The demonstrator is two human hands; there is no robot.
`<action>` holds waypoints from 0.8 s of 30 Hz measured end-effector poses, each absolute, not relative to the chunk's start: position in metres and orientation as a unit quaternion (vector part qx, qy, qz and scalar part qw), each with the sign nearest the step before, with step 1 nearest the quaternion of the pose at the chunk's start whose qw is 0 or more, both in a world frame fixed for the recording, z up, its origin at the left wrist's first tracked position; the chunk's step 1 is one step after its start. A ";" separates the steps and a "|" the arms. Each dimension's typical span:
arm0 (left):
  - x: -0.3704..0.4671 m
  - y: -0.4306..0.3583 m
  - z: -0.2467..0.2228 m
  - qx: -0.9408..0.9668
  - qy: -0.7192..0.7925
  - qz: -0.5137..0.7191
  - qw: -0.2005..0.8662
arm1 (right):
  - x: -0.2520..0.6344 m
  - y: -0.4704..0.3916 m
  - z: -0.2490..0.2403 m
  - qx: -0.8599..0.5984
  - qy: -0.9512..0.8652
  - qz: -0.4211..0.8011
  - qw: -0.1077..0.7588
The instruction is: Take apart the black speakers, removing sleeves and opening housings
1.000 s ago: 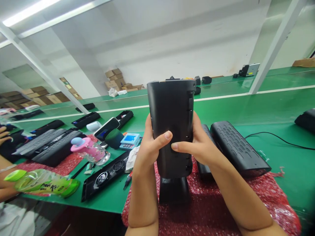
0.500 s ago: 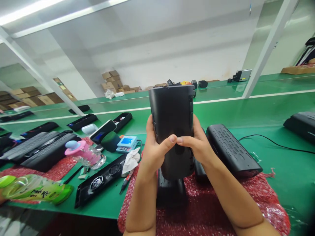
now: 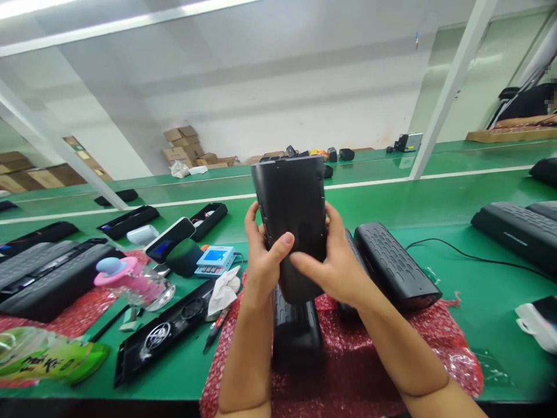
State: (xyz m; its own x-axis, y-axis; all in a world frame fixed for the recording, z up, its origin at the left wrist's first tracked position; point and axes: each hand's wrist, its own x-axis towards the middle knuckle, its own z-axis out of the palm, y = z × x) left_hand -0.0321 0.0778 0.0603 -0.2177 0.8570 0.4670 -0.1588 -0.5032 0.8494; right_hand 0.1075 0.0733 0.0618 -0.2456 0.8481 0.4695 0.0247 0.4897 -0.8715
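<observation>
A smooth black casing (image 3: 296,203) is held up in front of me between both hands. My left hand (image 3: 264,255) grips its left side, thumb across the near face. On the right side, my right hand (image 3: 335,258) wraps round the edge, its thumb also on the face. Below the casing, a black speaker-like unit (image 3: 298,337) lies on red bubble wrap (image 3: 352,368). Another black unit with a patterned top (image 3: 394,264) rests to the right, with a further one partly hidden beside my right forearm.
Left on the green bench (image 3: 374,206) are a blue meter (image 3: 215,261), white tissue (image 3: 224,290), a marker (image 3: 215,331), a black panel (image 3: 163,337), a pink-topped bottle (image 3: 134,281) and a green bottle (image 3: 52,354). A black cable (image 3: 470,249) runs right.
The view has shifted right. The held casing has turned slightly, and my thumbs, nearly touching before, are now apart. A white object has come into view at the right edge.
</observation>
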 end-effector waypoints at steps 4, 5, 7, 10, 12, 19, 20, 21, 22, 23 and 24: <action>-0.032 0.081 0.060 0.466 0.336 0.733 0.364 | 0.100 0.066 0.058 -0.385 -0.737 0.303 0.466; -0.033 0.077 0.061 0.476 0.330 0.726 0.370 | 0.099 0.069 0.058 -0.386 -0.732 0.305 0.471; -0.038 0.065 0.065 0.508 0.321 0.705 0.377 | 0.102 0.082 0.059 -0.359 -0.699 0.359 0.504; -0.053 0.047 0.076 0.539 0.301 0.692 0.375 | 0.122 0.108 0.065 -0.250 -0.604 0.563 0.505; -0.067 0.047 0.080 0.545 0.286 0.697 0.367 | 0.141 0.127 0.066 -0.209 -0.530 0.692 0.443; -0.121 0.128 0.046 0.559 0.569 0.495 0.344 | 0.179 0.178 0.038 -0.248 -0.443 0.719 0.475; -0.124 0.137 0.038 0.577 0.593 0.432 0.358 | 0.179 0.185 0.036 -0.247 -0.451 0.712 0.479; -0.124 0.144 0.031 0.601 0.607 0.369 0.367 | 0.178 0.192 0.037 -0.251 -0.462 0.700 0.484; -0.123 0.148 0.025 0.630 0.617 0.301 0.364 | 0.178 0.200 0.041 -0.261 -0.474 0.681 0.494; -0.121 0.149 0.020 0.659 0.623 0.235 0.350 | 0.177 0.210 0.046 -0.276 -0.485 0.658 0.506; -0.116 0.149 0.016 0.684 0.625 0.177 0.331 | 0.176 0.222 0.053 -0.294 -0.493 0.633 0.519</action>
